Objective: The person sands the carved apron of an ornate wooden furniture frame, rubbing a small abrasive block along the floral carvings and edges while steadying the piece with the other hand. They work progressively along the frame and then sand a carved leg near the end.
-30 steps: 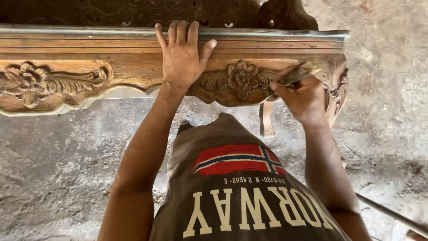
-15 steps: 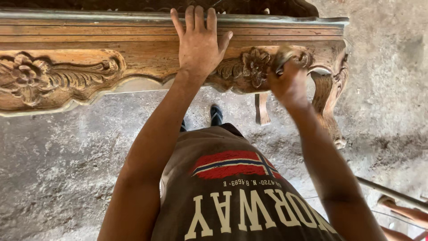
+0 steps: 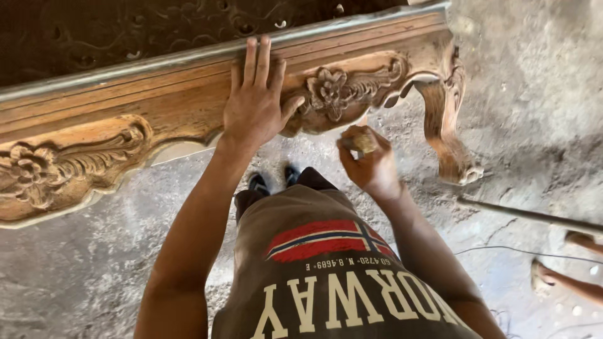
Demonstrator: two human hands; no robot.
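Carved wooden table stands on dusty concrete floor.

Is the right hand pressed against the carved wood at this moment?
No, the right hand holds a small brownish pad just below the carved wooden rail, clear of it.

A small brownish folded scrap of sandpaper sat pinched just below the carved wooden frame, whose apron bore flower reliefs and ended in a curved leg standing on the floor.
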